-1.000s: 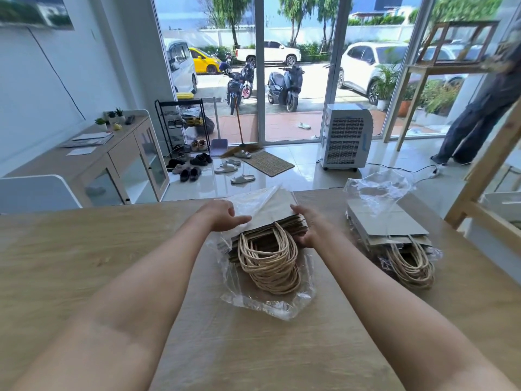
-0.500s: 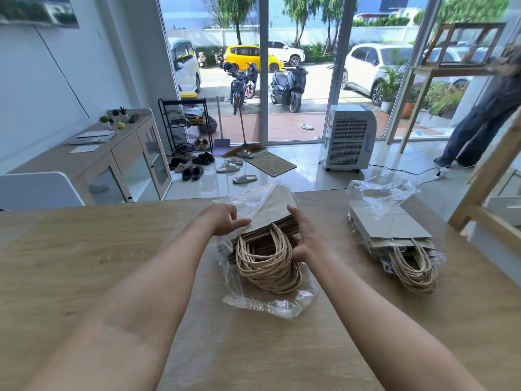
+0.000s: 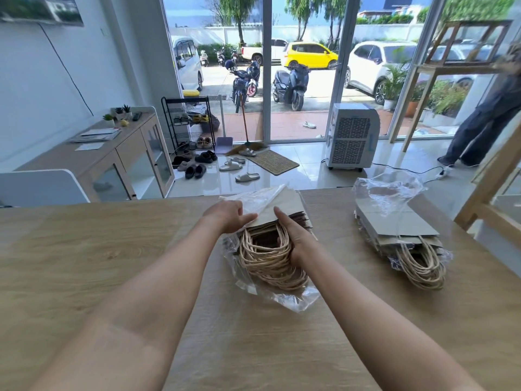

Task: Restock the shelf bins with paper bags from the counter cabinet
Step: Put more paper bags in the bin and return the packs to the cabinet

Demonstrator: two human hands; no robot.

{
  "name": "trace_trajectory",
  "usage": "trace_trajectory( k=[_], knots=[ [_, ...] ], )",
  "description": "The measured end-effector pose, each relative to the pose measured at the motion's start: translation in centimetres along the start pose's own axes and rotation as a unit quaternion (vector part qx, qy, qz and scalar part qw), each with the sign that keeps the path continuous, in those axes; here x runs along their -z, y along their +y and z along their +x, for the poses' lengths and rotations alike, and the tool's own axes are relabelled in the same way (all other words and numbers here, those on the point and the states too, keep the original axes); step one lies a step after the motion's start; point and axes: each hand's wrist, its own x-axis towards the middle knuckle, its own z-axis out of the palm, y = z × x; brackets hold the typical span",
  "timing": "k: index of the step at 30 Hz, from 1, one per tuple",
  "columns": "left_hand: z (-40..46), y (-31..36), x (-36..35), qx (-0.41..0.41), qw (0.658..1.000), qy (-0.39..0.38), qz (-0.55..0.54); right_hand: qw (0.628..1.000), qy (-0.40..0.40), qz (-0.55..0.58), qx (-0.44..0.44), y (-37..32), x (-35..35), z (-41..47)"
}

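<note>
A stack of flat brown paper bags (image 3: 290,206) with twisted rope handles (image 3: 267,261) lies in a clear plastic wrap (image 3: 282,299) at the middle of the wooden table (image 3: 84,263). My left hand (image 3: 229,215) presses on the wrap at the stack's left top edge. My right hand (image 3: 296,238) grips the stack's right side, fingers reaching in among the handles. A second wrapped stack of paper bags (image 3: 394,221) lies to the right, untouched, its handles toward me.
A wooden shelf frame (image 3: 493,187) stands at the table's right edge. A low cabinet (image 3: 118,153) runs along the left wall, a white chair back (image 3: 39,187) before it. Beyond the table are an air cooler (image 3: 351,139), shoes, and a person's legs (image 3: 479,128) at far right.
My right hand slid down from the stack's right edge into the handles. The stack's far end has lifted a little. My left hand stays on the wrap.
</note>
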Motion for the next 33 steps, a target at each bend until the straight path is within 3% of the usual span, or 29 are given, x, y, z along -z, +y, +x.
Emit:
trace_trajectory(
  k=[7,15,24,30,33],
  knots=[
    [0.1,-0.5,-0.3,-0.004,1.0,-0.001,0.02,0.999,0.037,-0.036,0.0,0.2,-0.4,-0.8],
    [0.4,-0.4,0.6,0.002,0.996,-0.013,0.09,0.999,0.019,-0.045,0.023,-0.5,2.6,-3.4],
    [0.1,-0.8,0.3,0.015,0.992,-0.021,0.123,0.995,0.083,-0.027,0.055,-2.1,7.4,-10.0],
    [-1.8,3.1,1.4,0.025,0.982,-0.003,0.185,0.985,0.096,-0.12,0.083,-3.0,12.7,-12.2],
    [-3.1,6.9,1.6,-0.014,0.99,0.028,0.136,0.982,0.074,-0.149,0.088,-3.6,15.4,-15.4]
  ],
)
